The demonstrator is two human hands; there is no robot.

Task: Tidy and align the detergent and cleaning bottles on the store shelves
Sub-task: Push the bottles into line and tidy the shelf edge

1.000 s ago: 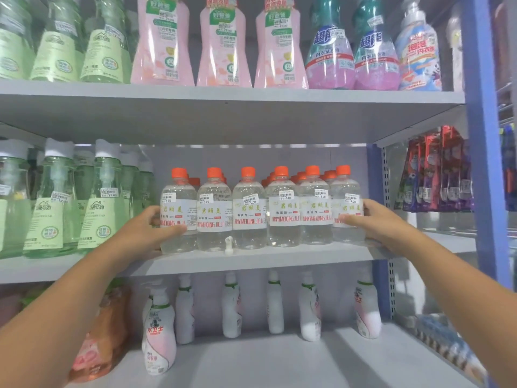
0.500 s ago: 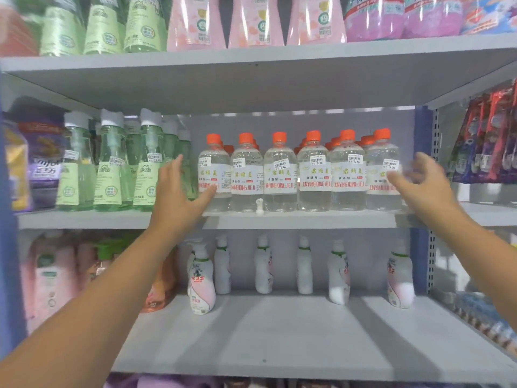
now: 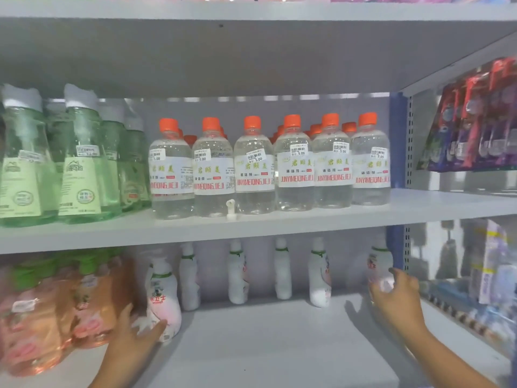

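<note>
Only 2 arms of the person show, coming up from the bottom edge, and both are bare from the forearm to the fingertips, with no sleeve reaching into view. The left hand (image 3: pixel 134 336) and the right hand (image 3: pixel 391 299) wear no gloves, rings, watch or bracelet. The fingers look short and blunt, and the picture is too blurred to make out nails.

A shop: price-stickered bottles (image 3: pixel 293 169) in rows on metal shelves (image 3: pixel 307 222).

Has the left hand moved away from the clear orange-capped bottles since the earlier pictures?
Yes. The left hand went down from the clear orange-capped bottles to the lower grey shelf.
</note>
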